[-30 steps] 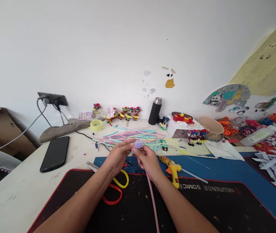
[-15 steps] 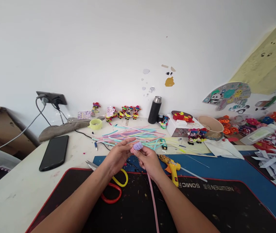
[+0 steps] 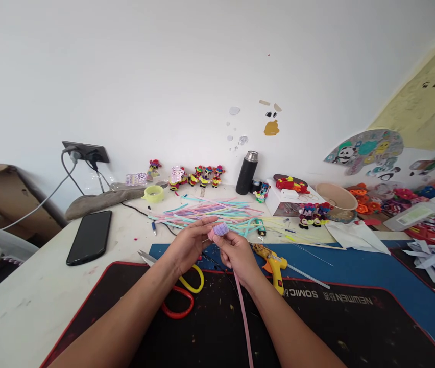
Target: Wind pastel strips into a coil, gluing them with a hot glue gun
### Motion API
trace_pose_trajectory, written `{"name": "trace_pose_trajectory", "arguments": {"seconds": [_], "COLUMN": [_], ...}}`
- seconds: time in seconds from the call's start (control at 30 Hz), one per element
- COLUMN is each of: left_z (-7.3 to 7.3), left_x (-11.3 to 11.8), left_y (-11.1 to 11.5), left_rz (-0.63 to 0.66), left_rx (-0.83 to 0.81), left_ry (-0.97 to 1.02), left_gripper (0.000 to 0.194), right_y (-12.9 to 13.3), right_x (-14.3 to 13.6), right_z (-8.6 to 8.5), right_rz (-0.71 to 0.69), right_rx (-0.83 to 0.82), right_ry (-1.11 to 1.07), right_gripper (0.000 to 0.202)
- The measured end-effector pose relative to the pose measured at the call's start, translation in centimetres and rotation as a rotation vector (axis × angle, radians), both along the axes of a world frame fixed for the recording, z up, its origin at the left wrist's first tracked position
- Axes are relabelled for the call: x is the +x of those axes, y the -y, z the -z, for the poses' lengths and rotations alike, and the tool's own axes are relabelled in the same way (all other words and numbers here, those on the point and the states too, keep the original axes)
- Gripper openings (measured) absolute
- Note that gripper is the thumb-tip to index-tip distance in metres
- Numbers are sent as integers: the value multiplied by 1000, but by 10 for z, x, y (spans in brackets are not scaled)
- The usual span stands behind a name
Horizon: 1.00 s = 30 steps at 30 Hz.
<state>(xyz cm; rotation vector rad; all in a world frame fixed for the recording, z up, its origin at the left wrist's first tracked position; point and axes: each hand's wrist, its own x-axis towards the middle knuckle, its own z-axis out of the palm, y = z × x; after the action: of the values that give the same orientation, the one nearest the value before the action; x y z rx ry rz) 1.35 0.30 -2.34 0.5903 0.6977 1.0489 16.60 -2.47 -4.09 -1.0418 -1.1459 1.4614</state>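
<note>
A small coil of lilac and pink fuzzy strip [image 3: 220,229] is held up between my hands over the mat. My right hand [image 3: 237,254] pinches it from the right, thumb and fingers closed. From under that hand a long pink strip [image 3: 243,317] hangs down toward the bottom edge. My left hand [image 3: 187,246] is at the coil's left side, its fingers reaching toward it; its fingertips are partly hidden. Beneath my left forearm lie scissors [image 3: 179,302] with red and yellow handles. A yellow glue gun [image 3: 276,271] rests just right of my right hand.
Pastel strips [image 3: 210,210] lie spread beyond my hands. A black phone [image 3: 89,237] is at the left. Behind stand a black flask [image 3: 247,174], small figures [image 3: 206,176] and yellow tape [image 3: 153,193]. White strips [image 3: 434,266] lie far right on the blue mat's side.
The whole view has shifted slightly, so things appear a little further right. The coil shows more pink at its left end; both hands stay beside it.
</note>
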Motion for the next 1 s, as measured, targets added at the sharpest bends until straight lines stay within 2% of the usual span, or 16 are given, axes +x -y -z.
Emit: {"name": "trace_pose_trajectory", "arguments": {"seconds": [0.17,0.27,0.37,0.5,0.57,0.63,0.77,1.0], "left_z": [-4,-8,-11,-13,-12,-10,-7,-6], "left_x": [1,-4,-13,-24,-25,-24,-21,-21], "left_y": [1,0,-1,-2,-1,1,2,-1], "left_rz": [-13,-43,-116,-219,-194,-147,-177,-251], "left_rx": [65,193,485,957,1149,1269,1351,1468], "left_ry": [-64,-153,-381,-825,-959,-1040,-1160,-1238], "left_gripper": [31,34,40,40,43,44,36,27], "right_y": [1,1,0,-1,-1,-1,0,0], "right_x": [0,1,4,7,8,8,8,7], "right_z": [-4,-7,-7,-5,-5,-6,-7,-5], "right_rz": [12,19,15,3,-3,-8,-21,-35], "right_rx": [-27,-53,-73,-96,-104,-110,-120,-125], "right_ry": [-6,-37,-73,-126,-156,-180,-209,-236], "right_gripper": [40,42,43,44,44,45,44,43]}}
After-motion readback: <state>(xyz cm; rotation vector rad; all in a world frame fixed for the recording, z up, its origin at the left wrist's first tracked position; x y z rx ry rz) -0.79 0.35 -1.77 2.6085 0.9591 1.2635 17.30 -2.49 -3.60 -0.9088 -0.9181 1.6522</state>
